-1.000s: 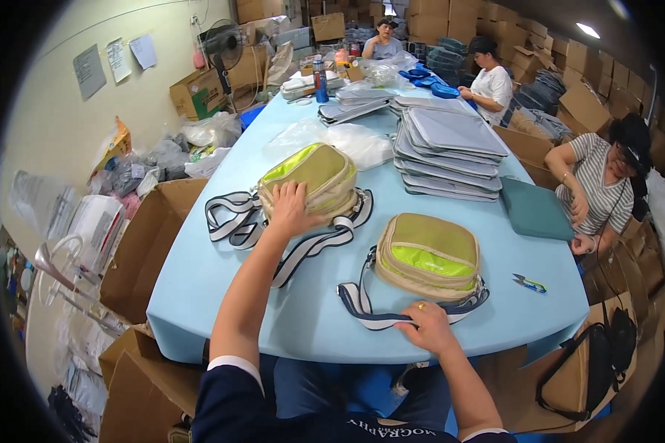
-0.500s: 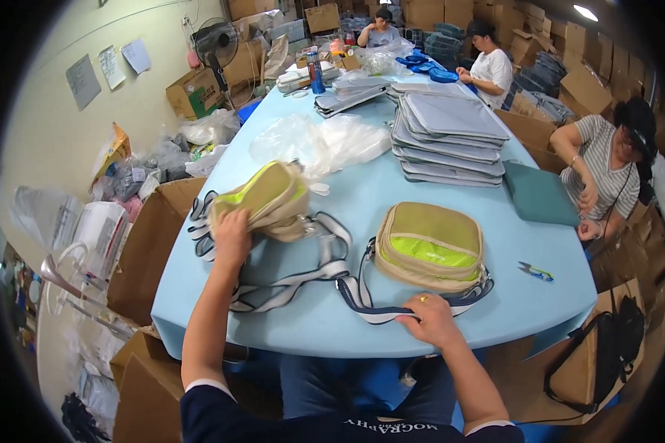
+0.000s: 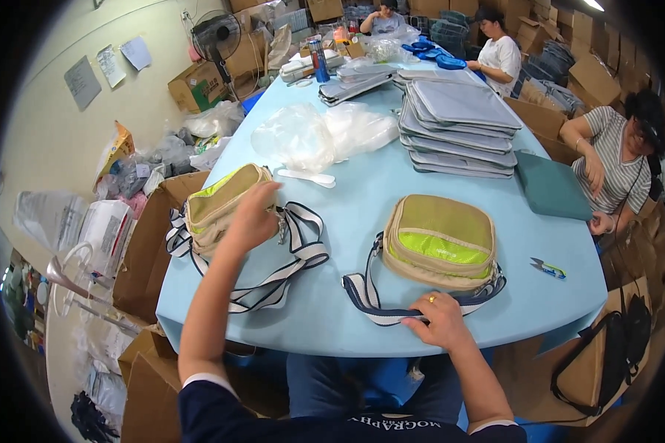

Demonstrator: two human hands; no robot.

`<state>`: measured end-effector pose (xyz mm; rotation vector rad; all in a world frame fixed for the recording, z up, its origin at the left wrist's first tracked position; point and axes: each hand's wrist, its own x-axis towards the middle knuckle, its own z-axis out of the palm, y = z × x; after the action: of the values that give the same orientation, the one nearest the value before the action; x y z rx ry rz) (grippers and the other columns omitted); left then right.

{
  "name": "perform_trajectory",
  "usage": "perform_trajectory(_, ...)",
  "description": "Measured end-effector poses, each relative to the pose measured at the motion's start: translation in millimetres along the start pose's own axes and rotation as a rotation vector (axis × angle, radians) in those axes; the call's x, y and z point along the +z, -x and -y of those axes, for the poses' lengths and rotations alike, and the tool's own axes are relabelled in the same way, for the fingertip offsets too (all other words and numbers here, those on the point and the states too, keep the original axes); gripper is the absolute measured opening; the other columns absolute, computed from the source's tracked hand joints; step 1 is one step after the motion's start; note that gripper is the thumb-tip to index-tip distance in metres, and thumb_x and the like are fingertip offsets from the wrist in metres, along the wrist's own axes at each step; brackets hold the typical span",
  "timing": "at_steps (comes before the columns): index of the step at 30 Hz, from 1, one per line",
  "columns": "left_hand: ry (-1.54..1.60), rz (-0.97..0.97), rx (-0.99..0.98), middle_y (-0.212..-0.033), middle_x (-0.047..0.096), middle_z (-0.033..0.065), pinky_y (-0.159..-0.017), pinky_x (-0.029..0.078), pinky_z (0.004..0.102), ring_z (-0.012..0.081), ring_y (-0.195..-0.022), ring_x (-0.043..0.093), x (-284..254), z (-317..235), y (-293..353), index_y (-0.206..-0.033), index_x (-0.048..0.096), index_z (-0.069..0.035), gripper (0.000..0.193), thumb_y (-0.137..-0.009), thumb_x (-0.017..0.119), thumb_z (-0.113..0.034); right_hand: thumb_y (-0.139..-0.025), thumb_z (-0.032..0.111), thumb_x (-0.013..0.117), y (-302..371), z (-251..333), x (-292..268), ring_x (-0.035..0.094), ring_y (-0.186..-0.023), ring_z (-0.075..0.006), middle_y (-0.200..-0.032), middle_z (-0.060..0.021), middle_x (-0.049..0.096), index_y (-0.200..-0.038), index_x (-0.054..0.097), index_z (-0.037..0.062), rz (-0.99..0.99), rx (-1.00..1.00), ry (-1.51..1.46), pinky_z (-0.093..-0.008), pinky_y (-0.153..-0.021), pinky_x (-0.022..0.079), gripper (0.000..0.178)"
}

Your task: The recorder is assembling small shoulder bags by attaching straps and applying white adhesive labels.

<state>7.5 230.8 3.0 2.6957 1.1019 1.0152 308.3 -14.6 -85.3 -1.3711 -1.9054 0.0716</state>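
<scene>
On the left of the table sits a small beige and lime-green shoulder bag (image 3: 214,210), its navy-and-white striped strap (image 3: 303,247) looped out to the right and front. My left hand (image 3: 253,219) is at this bag's right end, back of the hand toward me; its fingertips are mostly hidden, so whether they grip is unclear. A second bag (image 3: 442,240) of the same kind lies right of centre, olive top panel and lime front facing up. Its striped strap (image 3: 368,299) curves along the near side, and my right hand (image 3: 437,319) is closed on it.
A white plastic tool (image 3: 308,177) and clear plastic bags (image 3: 321,136) lie beyond. Grey flat pieces (image 3: 458,125) are stacked behind the second bag, near a dark green pad (image 3: 550,184). Thread snips (image 3: 548,268) lie at right. Co-workers sit along the far and right sides.
The left bag has shifted left and settled on the table, baring the white tool. My left hand has gone from its near left side to its right end. My right hand stays on the strap.
</scene>
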Motion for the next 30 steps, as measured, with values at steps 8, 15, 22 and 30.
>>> perform_trajectory(8, 0.011, 0.166, -0.22, -0.119, 0.054, 0.0246, -0.094, 0.041, 0.0422, 0.0396, -0.112, 0.049, 166.9, 59.8, -99.1, -0.11, 0.056, 0.001, 0.036, -0.076, 0.044, 0.003, -0.068, 0.025, 0.075, -7.3, -2.0, 3.8, 0.059, -0.069, -0.0265, -0.073, -0.0074, 0.06, -0.078, 0.063, 0.0067, 0.002, -0.01, -0.025, -0.0363, -0.063, 0.046, 0.024)
perform_trajectory(15, -0.278, 0.137, -0.077, -0.127, 0.05, 0.0178, -0.098, 0.04, 0.039, 0.0372, -0.118, 0.045, 168.2, 94.1, -144.9, -0.116, 0.054, -0.001, 0.044, -0.074, 0.045, 0.006, -0.07, 0.026, 0.073, -6.8, -3.2, 0.0, 0.058, -0.066, -0.0246, -0.071, -0.0058, 0.059, -0.076, 0.06, 0.0072, 0.051, 0.033, -0.045, -0.0351, -0.058, 0.044, 0.024)
perform_trajectory(22, -0.42, 0.529, -0.235, -0.14, 0.039, 0.0133, -0.103, 0.037, 0.0379, 0.0348, -0.131, 0.033, 175.9, 129.0, -158.0, -0.135, 0.039, -0.009, 0.062, -0.075, 0.043, 0.006, -0.072, 0.027, 0.072, -4.4, -2.5, -1.8, 0.056, -0.064, -0.0238, -0.07, -0.0051, 0.058, -0.077, 0.06, 0.0079, 0.09, 0.072, -0.041, -0.0351, -0.057, 0.043, 0.023)
perform_trajectory(30, -0.305, 0.747, -0.214, -0.138, 0.039, 0.0129, -0.106, 0.032, 0.0382, 0.034, -0.128, 0.036, 148.9, 123.7, -135.1, -0.138, 0.034, -0.012, 0.073, -0.07, 0.056, 0.003, -0.071, 0.027, 0.072, -9.3, -0.5, -2.3, 0.055, -0.064, -0.0241, -0.069, -0.005, 0.058, -0.076, 0.06, 0.0075, 0.089, 0.094, -0.071, -0.0349, -0.058, 0.044, 0.024)
